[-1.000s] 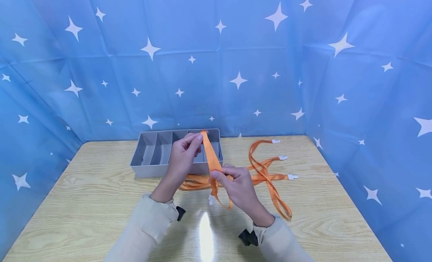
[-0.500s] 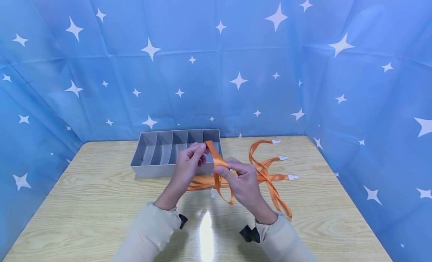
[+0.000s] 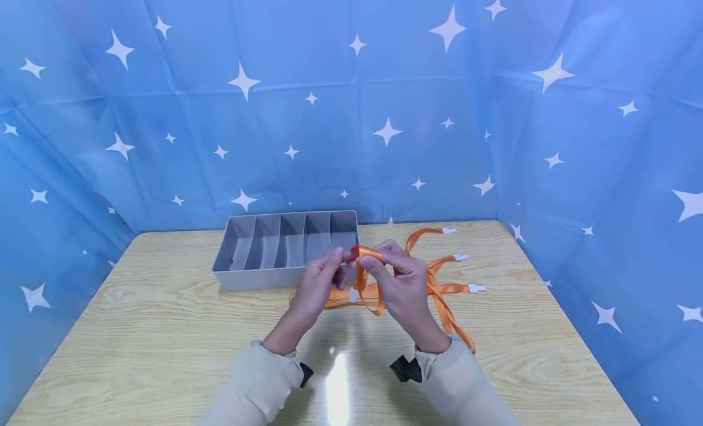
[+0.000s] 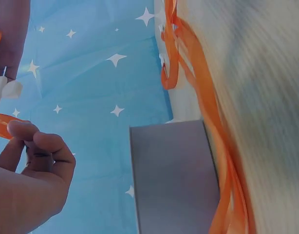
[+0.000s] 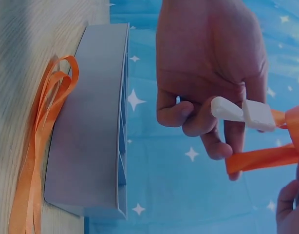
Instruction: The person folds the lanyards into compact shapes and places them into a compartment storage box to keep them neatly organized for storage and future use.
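An orange lanyard (image 3: pixel 370 252) is held up between the two hands, just in front of the grey box's right end. My right hand (image 3: pixel 403 285) grips its folded strap between thumb and fingers. At the strap's left end, my left hand (image 3: pixel 314 287) pinches the fold with its fingertips, the other fingers curled. A white plastic clip (image 5: pixel 256 115) dangles from the lanyard below the hands, in front of the left palm in the right wrist view. A short loop of strap hangs beside it.
The grey box (image 3: pixel 263 279) with several compartments stands at the back of the wooden table (image 3: pixel 165 353). More orange lanyards (image 3: pixel 435 285) lie in front of it and to the right, their white clips (image 3: pixel 476 288) pointing right. A blue starred curtain (image 3: pixel 307 121) surrounds the table.
The strap between the hands has shortened as it was folded up toward the right hand. The left hand has moved right and down, closer to the right hand.
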A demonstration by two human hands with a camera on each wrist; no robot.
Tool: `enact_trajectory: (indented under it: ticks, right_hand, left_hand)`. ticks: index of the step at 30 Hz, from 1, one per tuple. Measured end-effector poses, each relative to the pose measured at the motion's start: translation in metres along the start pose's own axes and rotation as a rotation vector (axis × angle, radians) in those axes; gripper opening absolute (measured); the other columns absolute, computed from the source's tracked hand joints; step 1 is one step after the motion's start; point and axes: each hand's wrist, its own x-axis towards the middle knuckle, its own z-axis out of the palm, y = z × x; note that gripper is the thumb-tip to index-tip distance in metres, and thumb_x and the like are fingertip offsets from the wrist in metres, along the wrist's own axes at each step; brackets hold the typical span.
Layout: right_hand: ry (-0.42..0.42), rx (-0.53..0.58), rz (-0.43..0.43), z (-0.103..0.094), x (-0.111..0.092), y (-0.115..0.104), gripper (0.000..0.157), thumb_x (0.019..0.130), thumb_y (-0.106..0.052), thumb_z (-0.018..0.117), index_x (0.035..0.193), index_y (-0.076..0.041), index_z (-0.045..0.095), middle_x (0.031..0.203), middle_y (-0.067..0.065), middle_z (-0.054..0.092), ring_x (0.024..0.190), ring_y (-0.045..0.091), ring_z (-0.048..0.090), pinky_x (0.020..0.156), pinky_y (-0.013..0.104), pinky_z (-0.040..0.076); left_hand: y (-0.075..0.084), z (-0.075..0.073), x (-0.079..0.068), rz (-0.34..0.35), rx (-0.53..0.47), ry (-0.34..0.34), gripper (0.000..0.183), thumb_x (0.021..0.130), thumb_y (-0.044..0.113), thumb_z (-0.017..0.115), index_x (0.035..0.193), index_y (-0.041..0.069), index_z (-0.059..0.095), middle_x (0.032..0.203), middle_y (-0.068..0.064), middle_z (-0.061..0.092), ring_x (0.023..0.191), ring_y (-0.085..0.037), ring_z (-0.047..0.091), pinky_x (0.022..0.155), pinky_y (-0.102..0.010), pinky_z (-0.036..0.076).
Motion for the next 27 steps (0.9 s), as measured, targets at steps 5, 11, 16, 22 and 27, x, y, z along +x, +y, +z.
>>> enact_trajectory:
  ticks: [5, 11, 16, 22, 27]
  right_hand:
    - [0.013, -0.004, -0.015, -0.002, 0.002, 0.001, 0.027, 0.094, -0.020, 0.069, 0.093, 0.005, 0.077, 0.080, 0.006, 0.062, 0.077, 0.018, 0.053, 0.061, 0.026, 0.039]
    - [0.022, 0.011, -0.038, -0.005, 0.005, 0.003, 0.030, 0.094, -0.022, 0.069, 0.093, 0.008, 0.075, 0.081, 0.004, 0.064, 0.078, 0.017, 0.054, 0.066, 0.026, 0.042]
    - [0.015, -0.011, -0.035, -0.008, 0.007, 0.004, 0.026, 0.095, -0.014, 0.067, 0.092, 0.011, 0.074, 0.083, 0.006, 0.066, 0.077, 0.016, 0.055, 0.064, 0.024, 0.045]
    - [0.008, -0.033, 0.002, -0.012, 0.007, 0.004, 0.020, 0.096, -0.011, 0.066, 0.092, 0.006, 0.076, 0.084, 0.008, 0.064, 0.073, 0.022, 0.053, 0.056, 0.025, 0.042]
    - [0.016, -0.021, 0.011, -0.014, 0.008, 0.004, 0.021, 0.096, -0.011, 0.066, 0.091, 0.007, 0.076, 0.082, 0.009, 0.062, 0.069, 0.023, 0.051, 0.050, 0.030, 0.048]
  left_hand:
    - [-0.005, 0.005, -0.001, 0.035, -0.056, -0.053, 0.048, 0.109, 0.032, 0.037, 0.112, -0.004, 0.068, 0.075, -0.008, 0.047, 0.066, -0.016, 0.045, 0.062, -0.022, 0.038]
    - [-0.007, 0.010, -0.004, 0.003, -0.091, -0.092, 0.051, 0.110, 0.031, 0.035, 0.114, -0.008, 0.066, 0.082, -0.004, 0.050, 0.068, -0.015, 0.046, 0.065, -0.024, 0.042]
    - [-0.011, 0.017, -0.006, -0.046, -0.109, -0.101, 0.054, 0.109, 0.034, 0.034, 0.118, -0.010, 0.064, 0.097, -0.002, 0.059, 0.075, -0.016, 0.050, 0.068, -0.024, 0.046]
    - [-0.015, 0.020, -0.006, -0.089, -0.156, -0.134, 0.060, 0.109, 0.039, 0.034, 0.118, -0.012, 0.062, 0.099, -0.002, 0.062, 0.069, -0.012, 0.052, 0.072, -0.025, 0.047]
    - [-0.015, 0.023, -0.009, -0.093, -0.182, -0.150, 0.063, 0.108, 0.043, 0.037, 0.115, -0.015, 0.061, 0.081, -0.001, 0.055, 0.066, -0.011, 0.051, 0.074, -0.027, 0.046]
